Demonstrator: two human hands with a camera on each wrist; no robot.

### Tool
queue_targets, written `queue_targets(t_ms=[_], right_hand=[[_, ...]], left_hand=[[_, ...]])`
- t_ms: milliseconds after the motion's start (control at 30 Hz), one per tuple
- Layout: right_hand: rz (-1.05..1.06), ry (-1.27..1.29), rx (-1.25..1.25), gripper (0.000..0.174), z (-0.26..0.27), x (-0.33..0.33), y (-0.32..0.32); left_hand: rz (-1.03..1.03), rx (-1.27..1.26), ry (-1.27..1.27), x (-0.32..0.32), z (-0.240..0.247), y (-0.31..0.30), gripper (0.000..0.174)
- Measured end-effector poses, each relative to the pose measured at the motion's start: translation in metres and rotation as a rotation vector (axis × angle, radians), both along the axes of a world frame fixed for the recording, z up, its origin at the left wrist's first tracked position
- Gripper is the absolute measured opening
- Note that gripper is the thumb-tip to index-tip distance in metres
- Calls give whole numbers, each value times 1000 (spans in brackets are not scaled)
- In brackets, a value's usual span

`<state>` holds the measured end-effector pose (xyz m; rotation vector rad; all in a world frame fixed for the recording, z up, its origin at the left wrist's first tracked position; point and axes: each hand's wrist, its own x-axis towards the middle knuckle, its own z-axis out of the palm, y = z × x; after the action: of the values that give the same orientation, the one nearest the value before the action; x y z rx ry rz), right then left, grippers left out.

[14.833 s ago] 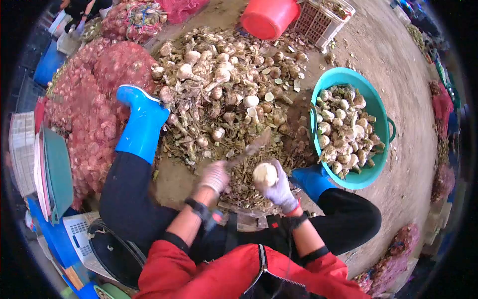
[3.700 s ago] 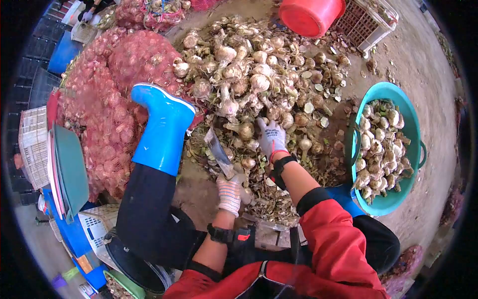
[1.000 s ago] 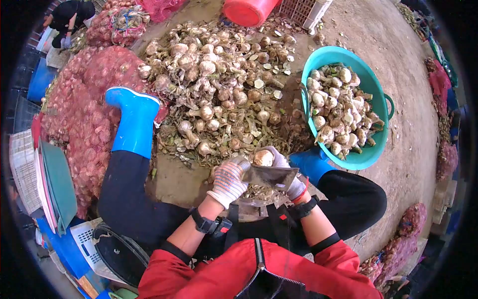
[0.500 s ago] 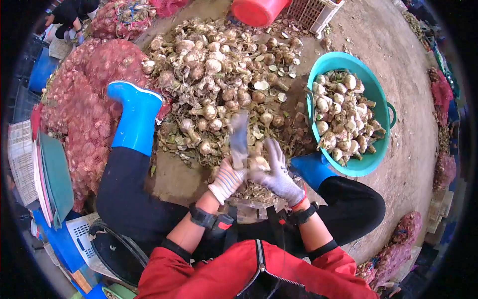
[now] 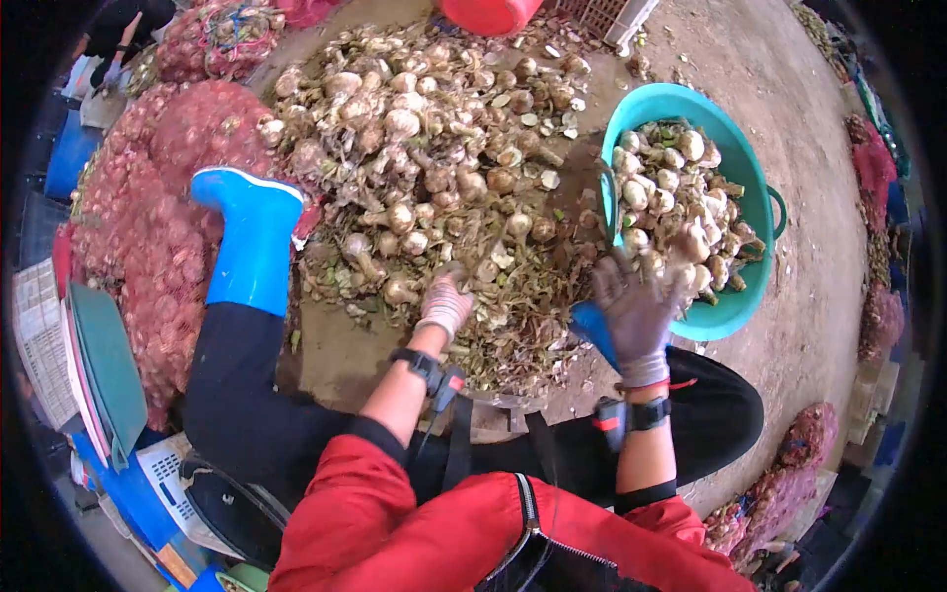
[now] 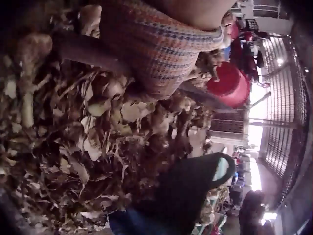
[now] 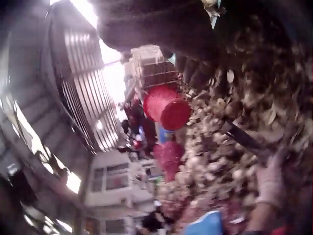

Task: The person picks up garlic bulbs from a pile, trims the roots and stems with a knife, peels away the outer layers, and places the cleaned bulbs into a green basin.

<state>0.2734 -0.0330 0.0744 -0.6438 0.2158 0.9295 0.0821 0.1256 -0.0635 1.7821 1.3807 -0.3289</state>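
Observation:
My gloved left hand (image 5: 447, 304) grips a knife over the near edge of a pile of garlic bulbs (image 5: 404, 123). In the left wrist view, the knife handle (image 6: 85, 51) juts out behind the striped glove (image 6: 151, 54); its blade (image 7: 242, 137) shows in the right wrist view. My gloved right hand (image 5: 636, 321) has its fingers spread at the near-left rim of a teal tub (image 5: 764, 163), with nothing in its grasp. Beyond its fingertips, a blurred garlic bulb (image 5: 691, 240) overlaps the trimmed bulbs (image 5: 666, 181) in the tub.
Red mesh sacks (image 5: 168, 247) full of bulbs lie on the left beside my blue boot (image 5: 247, 237). A red bucket (image 5: 488, 12) and a plastic crate (image 5: 607, 20) stand at the back. Dry leaf scraps (image 5: 513, 345) cover the floor before me.
The right hand took a bulb from the pile, held it at the knife blade, then moved right to the tub and let it go. The left hand brought the knife down to the scraps.

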Motion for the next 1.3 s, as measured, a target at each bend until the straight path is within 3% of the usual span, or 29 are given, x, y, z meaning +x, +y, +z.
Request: queue_targets(t_ms=[67, 133, 200, 233, 267, 333, 400, 467, 533, 600, 633, 767, 900, 1067, 1133, 1167, 1200, 1267, 1300], right_hand=[[259, -383, -409, 49, -25, -12, 9], [543, -791, -629, 47, -63, -25, 3], [655, -1301, -819, 51, -72, -42, 6], [668, -1251, -850, 54, -74, -48, 10], [723, -988, -679, 54, -85, -52, 11], [851, -467, -353, 54, -83, -55, 16], [895, -403, -419, 51, -55, -56, 21], [838, -356, -271, 50, -44, -55, 18], [745, -479, -266, 56, -36, -60, 14], [847, -692, -157, 65, -47, -59, -1], [927, -757, -212, 72, -64, -61, -3], [710, -835, -252, 72, -57, -69, -14], [706, -795, -203, 81, -49, -71, -6], [764, -615, -208, 77, -45, -72, -2], [820, -695, -265, 77, -21, -81, 2], [801, -749, -269, 74, -23, -79, 2], [785, -744, -272, 74, -30, -75, 5], [772, -1035, -345, 72, -46, -73, 15], [743, -1718, -518, 68, -25, -70, 22]], left_hand=[[-136, 107, 142, 9, -42, -10, 48], [-234, 91, 199, 14, -34, -5, 46], [-168, 126, 119, 7, -32, -12, 42], [-158, 215, -164, 3, -19, -17, 41], [-145, 295, -446, 0, -7, -21, 41], [-232, 190, -651, 5, 60, -30, 38], [-96, 118, -833, 2, 62, -39, 33], [161, -89, -747, -9, 82, -39, 30], [219, -114, -785, -13, 95, -42, 32], [-413, 609, -512, -20, 100, -43, 40], [-445, 601, -312, -24, 98, -50, 43], [-510, 570, -400, -25, 109, -53, 41], [-434, 478, -390, -30, 103, -56, 40], [-458, 485, -218, -31, 95, -47, 40], [-111, 19, -85, -55, 53, -11, 36], [81, -150, -277, -57, 60, -8, 27], [257, -210, -298, -59, 8, -17, 23], [710, -796, -858, -50, 82, -31, 19], [638, -780, -863, -43, 87, -33, 24]])
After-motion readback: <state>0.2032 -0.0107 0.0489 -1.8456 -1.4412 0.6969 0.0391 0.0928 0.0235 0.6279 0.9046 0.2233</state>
